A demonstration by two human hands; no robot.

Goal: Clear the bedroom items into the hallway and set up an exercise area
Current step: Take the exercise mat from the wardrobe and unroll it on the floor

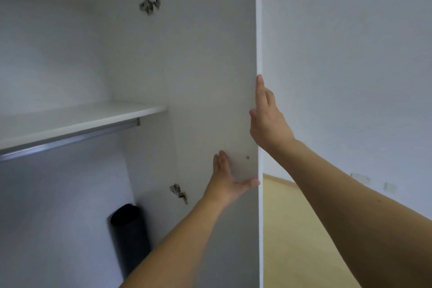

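Note:
A white wardrobe door (pixel 205 65) stands swung open, its inner face toward me. My left hand (pixel 228 180) lies flat on that inner face near the free edge, thumb hooked at the edge. My right hand (pixel 266 119) wraps the door's edge (pixel 259 30) higher up, fingers spread along it. Inside the wardrobe a black rolled mat (pixel 129 236) stands upright in the back right corner, below a white shelf (pixel 77 119) and a metal hanging rail (pixel 70 140).
Two metal hinges (pixel 150 2) (pixel 178 193) sit on the door's inner face. To the right of the door are a white wall (pixel 350 54) with sockets low down and a light wooden floor (pixel 304 229).

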